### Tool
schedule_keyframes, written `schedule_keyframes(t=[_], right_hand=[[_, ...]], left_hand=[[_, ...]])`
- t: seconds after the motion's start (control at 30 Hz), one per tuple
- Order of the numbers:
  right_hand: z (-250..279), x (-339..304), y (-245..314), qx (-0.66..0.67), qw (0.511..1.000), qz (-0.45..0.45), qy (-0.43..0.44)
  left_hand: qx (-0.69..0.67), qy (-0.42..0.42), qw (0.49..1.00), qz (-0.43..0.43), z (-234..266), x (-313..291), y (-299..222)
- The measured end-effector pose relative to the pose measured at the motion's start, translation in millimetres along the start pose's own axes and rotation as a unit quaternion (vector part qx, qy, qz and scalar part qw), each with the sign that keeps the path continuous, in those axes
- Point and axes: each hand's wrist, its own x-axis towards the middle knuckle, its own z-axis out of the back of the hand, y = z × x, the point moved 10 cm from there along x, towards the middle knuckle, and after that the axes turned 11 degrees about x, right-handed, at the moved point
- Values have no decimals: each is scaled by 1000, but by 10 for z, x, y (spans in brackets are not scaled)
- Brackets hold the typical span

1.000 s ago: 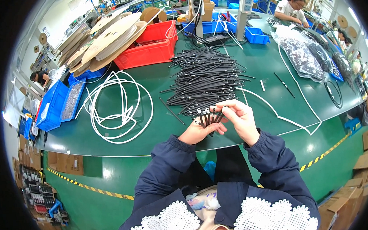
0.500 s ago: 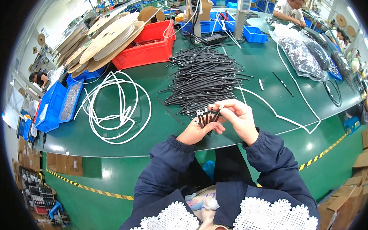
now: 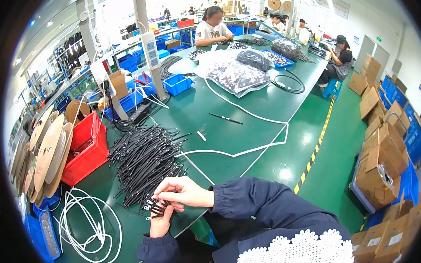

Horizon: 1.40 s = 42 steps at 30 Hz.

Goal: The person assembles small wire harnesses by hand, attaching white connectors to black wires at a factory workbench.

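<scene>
My left hand [image 3: 161, 222] is closed round several short black cables [image 3: 158, 208], which fan out with pale metal terminals at their ends. My right hand [image 3: 188, 193] is right above them, thumb and fingers pinched together at the cable ends. Whatever sits between those fingertips is hidden. Just beyond both hands lies a big heap of similar black cables [image 3: 148, 154] with light-coloured tips, on the green table [image 3: 248, 144].
A coil of white tubing [image 3: 96, 235] lies at the left, near a red bin [image 3: 88, 147] and cardboard reels [image 3: 49, 155]. More white tubing [image 3: 257, 150] crosses the table. Farther off are a blue bin [image 3: 178, 84], a bag of small parts [image 3: 234, 75] and a seated co-worker [image 3: 212, 29].
The view has swung to the right, so table and hands appear farther left. My left hand still holds the cables, with my right fingers still pinched at their ends.
</scene>
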Motion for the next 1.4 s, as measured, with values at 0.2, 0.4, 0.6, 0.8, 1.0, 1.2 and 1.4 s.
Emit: schedule_keyframes(t=[0.2,0.4,0.6,0.8,1.0,1.2,1.4], right_hand=[[-6,18,9,1,1000,23,-13],[13,-31,76,1,998,-9,-61],[-63,-36,-63,-56,996,-55,-49],[119,-69,49,-59,993,-80,-66],[-8,-31,52,-87,996,-24,-11],[74,-73,-178,-77,992,-88,-39],[54,-35,-177,-75,995,-64,-22]], left_hand=[[8,-11,1000,15,43,-19,4],[4,-14,999,42,64,-50,89],[-10,-26,998,52,97,-117,29],[-4,-1,998,66,21,20,123],[17,1,999,44,104,-59,38],[-46,-10,998,39,112,-84,62],[-32,6,999,40,96,-80,127]])
